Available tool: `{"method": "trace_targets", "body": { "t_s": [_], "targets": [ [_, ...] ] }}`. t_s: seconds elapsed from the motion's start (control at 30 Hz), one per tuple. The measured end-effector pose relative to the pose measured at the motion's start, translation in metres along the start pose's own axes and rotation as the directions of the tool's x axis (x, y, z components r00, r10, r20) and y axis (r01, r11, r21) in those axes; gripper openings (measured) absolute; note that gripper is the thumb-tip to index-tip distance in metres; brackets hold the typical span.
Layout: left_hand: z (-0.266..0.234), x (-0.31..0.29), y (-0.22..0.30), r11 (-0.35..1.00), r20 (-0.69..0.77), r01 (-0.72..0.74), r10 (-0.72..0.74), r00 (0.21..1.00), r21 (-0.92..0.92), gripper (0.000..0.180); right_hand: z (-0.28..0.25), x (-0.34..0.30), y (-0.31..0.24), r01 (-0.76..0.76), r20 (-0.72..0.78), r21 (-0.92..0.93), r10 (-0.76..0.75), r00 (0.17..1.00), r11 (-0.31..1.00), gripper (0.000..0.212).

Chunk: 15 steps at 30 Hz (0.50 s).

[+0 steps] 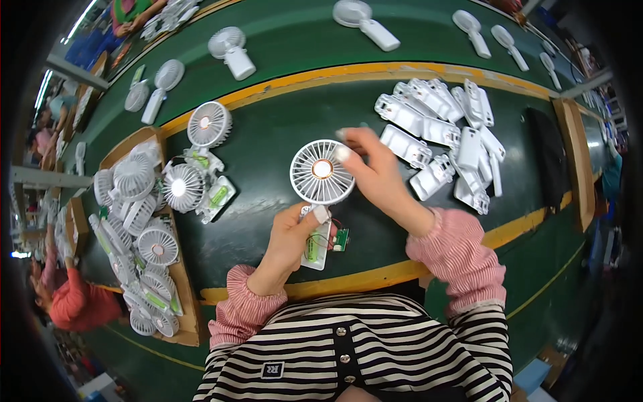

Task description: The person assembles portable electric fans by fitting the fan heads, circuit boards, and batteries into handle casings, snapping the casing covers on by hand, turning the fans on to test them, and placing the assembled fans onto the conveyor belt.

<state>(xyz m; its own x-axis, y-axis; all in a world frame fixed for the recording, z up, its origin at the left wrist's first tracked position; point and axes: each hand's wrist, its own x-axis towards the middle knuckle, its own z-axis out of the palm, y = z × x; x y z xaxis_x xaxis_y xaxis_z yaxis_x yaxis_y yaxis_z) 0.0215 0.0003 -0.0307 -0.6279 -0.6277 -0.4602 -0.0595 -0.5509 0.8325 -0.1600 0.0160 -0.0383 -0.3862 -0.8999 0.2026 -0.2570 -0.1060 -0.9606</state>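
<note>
A small white handheld fan point(322, 171) with a round slatted cage and copper-ringed hub is in front of me. My left hand point(292, 231) is closed around its neck, the thumb across the front. Below the thumb, the opened white handle shows a green battery point(313, 248). A small green circuit board point(341, 240) hangs from thin wires beside it. My right hand point(375, 167) is at the cage's upper right rim, thumb overlapping the rim, index finger apart from the thumb. Whether the thumb presses on the cage is unclear. Both hands have pale fingertip covers.
White handle shells point(429, 127) lie piled to the right. Loose fan assemblies point(184, 186) lie left, beside a cardboard box point(189, 295) full of fans. Beyond the yellow edge point(295, 79), a green belt point(288, 40) carries several fans. A co-worker in red point(77, 298) is far left.
</note>
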Motion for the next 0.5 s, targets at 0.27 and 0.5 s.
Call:
{"method": "trace_targets", "body": {
  "t_s": [0.27, 0.5],
  "targets": [
    [-0.004, 0.010, 0.003, 0.960, -0.024, 0.100, -0.111, 0.994, -0.261, 0.019, 0.002, -0.059, -0.018, 0.613, 0.199, -0.379, -0.585, 0.786, 0.693, 0.031],
    [0.003, 0.007, -0.006, 0.955, 0.001, 0.187, -0.192, 0.981, -0.230, 0.017, 0.013, -0.046, -0.019, 0.689, 0.255, -0.341, -0.642, 0.723, 0.640, 0.026]
  ]
}}
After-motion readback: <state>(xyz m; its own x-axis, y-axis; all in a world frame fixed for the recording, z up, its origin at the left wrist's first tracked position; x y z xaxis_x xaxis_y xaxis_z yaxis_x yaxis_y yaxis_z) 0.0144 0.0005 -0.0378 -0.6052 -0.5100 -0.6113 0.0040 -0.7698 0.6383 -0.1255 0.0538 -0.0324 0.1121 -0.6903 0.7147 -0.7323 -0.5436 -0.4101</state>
